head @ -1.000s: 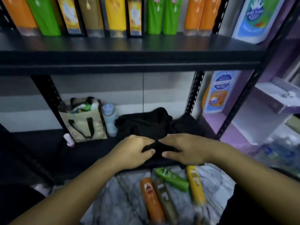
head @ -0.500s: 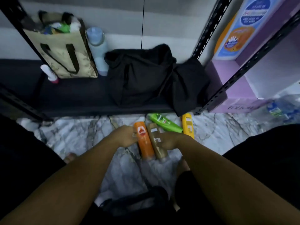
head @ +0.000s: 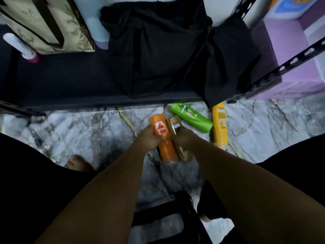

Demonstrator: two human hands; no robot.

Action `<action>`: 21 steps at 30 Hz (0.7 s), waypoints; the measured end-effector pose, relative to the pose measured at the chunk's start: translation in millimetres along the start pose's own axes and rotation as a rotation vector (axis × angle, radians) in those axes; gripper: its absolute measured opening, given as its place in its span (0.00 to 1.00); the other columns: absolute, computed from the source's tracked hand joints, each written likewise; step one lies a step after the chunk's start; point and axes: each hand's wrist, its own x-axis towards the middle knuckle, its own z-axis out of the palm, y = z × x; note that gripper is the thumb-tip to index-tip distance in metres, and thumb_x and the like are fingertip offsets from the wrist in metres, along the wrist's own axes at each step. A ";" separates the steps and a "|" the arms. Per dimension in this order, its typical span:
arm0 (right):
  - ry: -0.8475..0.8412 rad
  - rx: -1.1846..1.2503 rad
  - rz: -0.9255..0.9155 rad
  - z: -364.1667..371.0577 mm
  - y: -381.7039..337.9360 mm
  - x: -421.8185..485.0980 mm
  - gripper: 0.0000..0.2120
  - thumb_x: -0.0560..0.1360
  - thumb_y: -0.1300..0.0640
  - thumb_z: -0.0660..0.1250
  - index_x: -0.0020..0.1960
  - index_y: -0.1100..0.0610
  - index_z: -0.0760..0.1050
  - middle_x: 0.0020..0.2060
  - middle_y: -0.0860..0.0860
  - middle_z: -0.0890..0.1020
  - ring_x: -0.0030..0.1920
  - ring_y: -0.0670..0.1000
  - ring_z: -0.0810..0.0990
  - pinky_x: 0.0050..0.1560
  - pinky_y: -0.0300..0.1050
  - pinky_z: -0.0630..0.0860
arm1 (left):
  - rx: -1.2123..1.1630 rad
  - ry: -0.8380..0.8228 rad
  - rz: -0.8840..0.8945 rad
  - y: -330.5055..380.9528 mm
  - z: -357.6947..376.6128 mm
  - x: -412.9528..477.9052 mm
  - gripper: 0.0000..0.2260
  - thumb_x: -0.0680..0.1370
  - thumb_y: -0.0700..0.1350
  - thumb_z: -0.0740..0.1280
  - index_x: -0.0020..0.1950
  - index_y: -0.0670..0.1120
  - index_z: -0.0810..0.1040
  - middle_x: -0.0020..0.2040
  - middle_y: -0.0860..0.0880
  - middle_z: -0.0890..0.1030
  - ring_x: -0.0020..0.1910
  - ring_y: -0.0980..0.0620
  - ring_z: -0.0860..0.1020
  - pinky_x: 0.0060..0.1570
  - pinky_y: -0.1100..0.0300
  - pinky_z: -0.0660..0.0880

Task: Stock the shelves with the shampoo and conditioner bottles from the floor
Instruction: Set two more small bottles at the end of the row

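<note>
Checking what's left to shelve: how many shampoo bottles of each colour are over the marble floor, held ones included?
Orange plastic bottle: 1
Gold plastic bottle: 1
Green plastic bottle: 1
Yellow plastic bottle: 1
Total: 4

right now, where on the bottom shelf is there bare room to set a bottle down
The dark bottom shelf is bare in front of the beige patterned tote bag, between the white pink-capped tube and the black cloth bag. That bag crowds the right half and hangs over the edge. The marble floor left of the orange bottle is bare.
</note>
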 end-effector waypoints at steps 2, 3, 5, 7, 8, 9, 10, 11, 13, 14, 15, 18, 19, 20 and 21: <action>-0.019 0.020 0.001 -0.5 -4.7 7.4 0.35 0.70 0.38 0.72 0.73 0.50 0.69 0.64 0.50 0.79 0.61 0.55 0.79 0.59 0.49 0.76 | -0.126 0.024 -0.053 0.0 3.1 9.1 0.23 0.80 0.49 0.69 0.74 0.47 0.68 0.66 0.45 0.78 0.58 0.46 0.78 0.57 0.51 0.76; -0.024 0.015 0.002 2.0 -2.2 14.9 0.39 0.69 0.36 0.73 0.74 0.50 0.67 0.64 0.50 0.78 0.62 0.55 0.79 0.62 0.52 0.76 | -0.179 0.034 -0.079 -0.3 3.9 12.7 0.23 0.80 0.49 0.69 0.73 0.47 0.67 0.65 0.45 0.78 0.58 0.45 0.79 0.59 0.49 0.77; -0.047 0.011 -0.011 9.6 6.4 34.1 0.44 0.64 0.33 0.74 0.74 0.50 0.66 0.63 0.49 0.79 0.64 0.56 0.79 0.63 0.55 0.77 | -0.268 0.032 -0.142 0.9 4.5 17.5 0.21 0.80 0.48 0.69 0.72 0.48 0.67 0.61 0.46 0.78 0.56 0.45 0.79 0.59 0.46 0.78; -0.050 0.003 -0.004 9.0 -5.8 24.6 0.45 0.63 0.33 0.75 0.73 0.52 0.67 0.63 0.50 0.79 0.64 0.57 0.79 0.63 0.54 0.77 | -0.366 0.020 -0.207 -3.8 6.4 23.0 0.20 0.79 0.48 0.69 0.69 0.49 0.69 0.59 0.47 0.79 0.53 0.46 0.80 0.58 0.44 0.79; -0.057 -0.004 0.013 9.0 -10.0 19.8 0.44 0.66 0.35 0.75 0.74 0.55 0.66 0.64 0.52 0.78 0.65 0.57 0.78 0.64 0.53 0.75 | -0.417 0.022 -0.236 -8.3 7.6 26.1 0.20 0.79 0.49 0.69 0.69 0.50 0.69 0.59 0.46 0.80 0.53 0.45 0.81 0.57 0.43 0.80; -0.066 -0.012 0.024 9.1 -15.0 14.0 0.43 0.69 0.37 0.75 0.74 0.57 0.64 0.65 0.53 0.77 0.65 0.58 0.77 0.63 0.52 0.75 | -0.468 0.027 -0.268 -14.9 8.9 30.8 0.21 0.78 0.51 0.69 0.69 0.51 0.70 0.60 0.46 0.80 0.54 0.44 0.81 0.56 0.41 0.80; -0.068 -0.005 0.033 11.2 -15.7 12.2 0.41 0.71 0.39 0.75 0.74 0.58 0.64 0.65 0.55 0.77 0.65 0.58 0.77 0.63 0.52 0.75 | -0.515 0.036 -0.305 -20.4 10.3 33.2 0.21 0.78 0.53 0.69 0.69 0.52 0.69 0.61 0.46 0.80 0.54 0.43 0.81 0.55 0.40 0.80; -0.072 -0.015 0.051 14.2 -14.1 11.3 0.39 0.71 0.39 0.75 0.73 0.58 0.65 0.65 0.55 0.77 0.64 0.58 0.77 0.61 0.52 0.75 | -0.547 0.040 -0.333 -26.3 12.2 34.3 0.20 0.79 0.54 0.69 0.68 0.53 0.69 0.61 0.47 0.80 0.55 0.43 0.81 0.55 0.40 0.80; -0.062 -0.007 0.049 21.5 -11.6 10.9 0.35 0.72 0.40 0.74 0.70 0.57 0.67 0.62 0.55 0.78 0.62 0.57 0.78 0.59 0.52 0.76 | -0.565 0.028 -0.361 -30.7 15.4 29.1 0.20 0.79 0.55 0.70 0.68 0.54 0.68 0.60 0.49 0.79 0.55 0.43 0.80 0.55 0.41 0.79; -0.056 0.007 0.047 23.8 -10.4 10.9 0.32 0.73 0.41 0.74 0.68 0.57 0.68 0.60 0.54 0.78 0.60 0.57 0.78 0.58 0.51 0.76 | -0.572 0.005 -0.370 -32.5 17.6 26.7 0.20 0.79 0.55 0.70 0.68 0.55 0.67 0.60 0.49 0.79 0.56 0.43 0.80 0.56 0.41 0.79; -0.053 0.022 0.052 25.3 -9.0 12.1 0.28 0.73 0.43 0.73 0.66 0.56 0.70 0.57 0.53 0.78 0.57 0.56 0.79 0.56 0.51 0.76 | -0.582 -0.017 -0.374 -35.2 20.0 26.7 0.21 0.79 0.55 0.71 0.68 0.55 0.67 0.61 0.48 0.79 0.56 0.42 0.80 0.57 0.40 0.78; -0.096 0.178 0.075 20.0 -11.1 10.4 0.19 0.75 0.48 0.72 0.61 0.55 0.74 0.53 0.52 0.81 0.53 0.54 0.81 0.54 0.51 0.78 | -0.619 -0.044 -0.382 -37.1 22.0 26.7 0.22 0.79 0.53 0.71 0.70 0.54 0.68 0.63 0.46 0.79 0.56 0.41 0.80 0.57 0.40 0.78; -0.124 0.226 0.078 16.8 -13.1 10.9 0.18 0.75 0.49 0.72 0.60 0.55 0.76 0.53 0.54 0.82 0.53 0.55 0.82 0.56 0.53 0.80 | -0.646 -0.036 -0.388 -37.3 21.5 26.7 0.21 0.80 0.50 0.71 0.71 0.53 0.68 0.63 0.45 0.79 0.55 0.42 0.80 0.54 0.43 0.78; -0.148 0.265 0.075 14.6 -15.5 12.1 0.16 0.75 0.49 0.72 0.59 0.55 0.78 0.52 0.55 0.83 0.52 0.56 0.83 0.57 0.55 0.80 | -0.696 -0.033 -0.398 -37.5 20.9 27.0 0.19 0.81 0.47 0.70 0.71 0.52 0.69 0.61 0.45 0.80 0.52 0.43 0.80 0.50 0.47 0.78; -0.173 0.289 0.067 12.2 -18.3 12.5 0.13 0.75 0.50 0.70 0.56 0.55 0.79 0.50 0.55 0.84 0.50 0.55 0.83 0.57 0.54 0.80 | -0.744 -0.031 -0.404 -37.5 19.5 26.3 0.17 0.82 0.44 0.68 0.69 0.52 0.71 0.58 0.46 0.81 0.49 0.45 0.80 0.44 0.52 0.78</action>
